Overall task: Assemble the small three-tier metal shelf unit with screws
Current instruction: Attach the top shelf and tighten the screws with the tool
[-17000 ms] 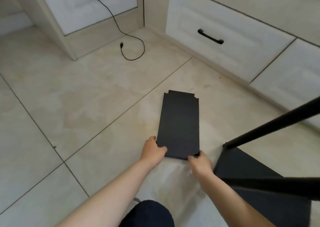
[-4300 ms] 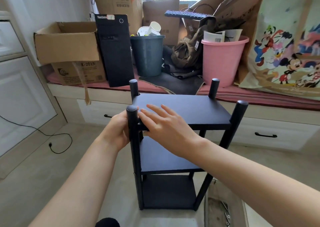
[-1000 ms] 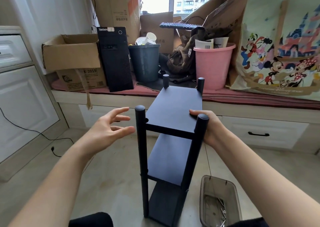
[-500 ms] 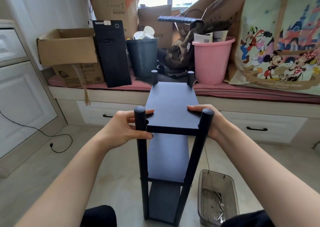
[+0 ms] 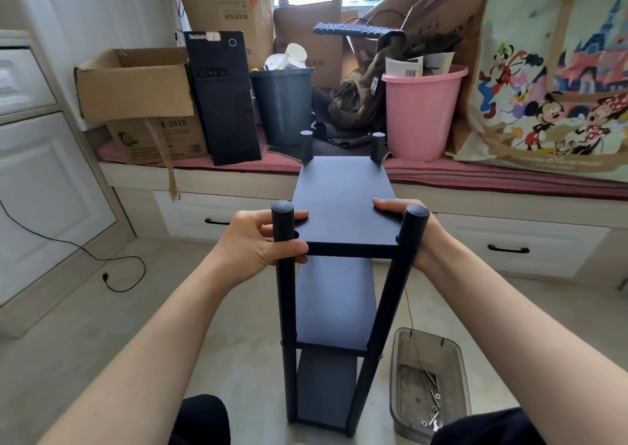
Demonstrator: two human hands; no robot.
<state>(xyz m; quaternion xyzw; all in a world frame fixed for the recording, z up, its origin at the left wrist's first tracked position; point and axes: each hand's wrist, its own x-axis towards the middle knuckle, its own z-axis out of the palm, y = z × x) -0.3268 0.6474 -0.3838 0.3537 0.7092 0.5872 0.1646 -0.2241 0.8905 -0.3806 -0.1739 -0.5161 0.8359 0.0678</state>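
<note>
Shelf unit [image 5: 343, 213] stands upright on the floor [image 5: 102, 336], directly before the person, short end toward the camera. Three black tiers counted: top, middle, bottom. Four posts counted; the two near ones run full height, of the two far ones only the capped tops show above the top tier. Bottom tier largely hidden behind the middle one; its far end not visible.

Left hand [image 5: 258, 244] grips the near-left post just under its cap: thumb over the tier's top edge, fingers [image 5: 289, 249] curled round the post from the outside. Right hand [image 5: 419, 234] mostly hidden behind the near-right post; thumb [image 5: 385, 204] lies flat on the tier's top, the other digits out of sight, so their curl cannot be told.

One clear plastic tray [image 5: 429, 359] on the floor just right of the unit's base, a few screws [image 5: 432, 407] inside — too small and overlapping to count. Lower frame edge cuts off the tray's near end and both forearms.
</note>
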